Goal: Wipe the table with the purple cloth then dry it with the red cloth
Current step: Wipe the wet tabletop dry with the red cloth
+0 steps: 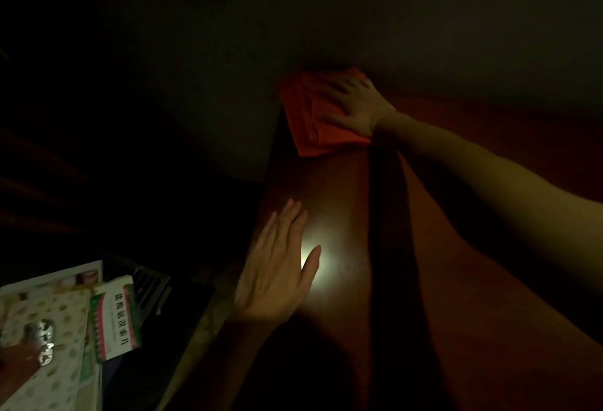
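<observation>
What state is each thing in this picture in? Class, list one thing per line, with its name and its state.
red cloth: folded, flat on the table's far end, pressed under the right hand.
right hand: fingers spread, pressing on the cloth.
left hand: flat, fingers straight, resting near the table's left edge.
table: dark wood, glossy, showing a bright light reflection.
medicine box: closed, lying on patterned paper at the left.

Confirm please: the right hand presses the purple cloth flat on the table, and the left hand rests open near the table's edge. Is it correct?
Not quite. In the head view the cloth under the right hand is the red cloth, not purple. The left hand does rest open near the edge of the table.
</observation>
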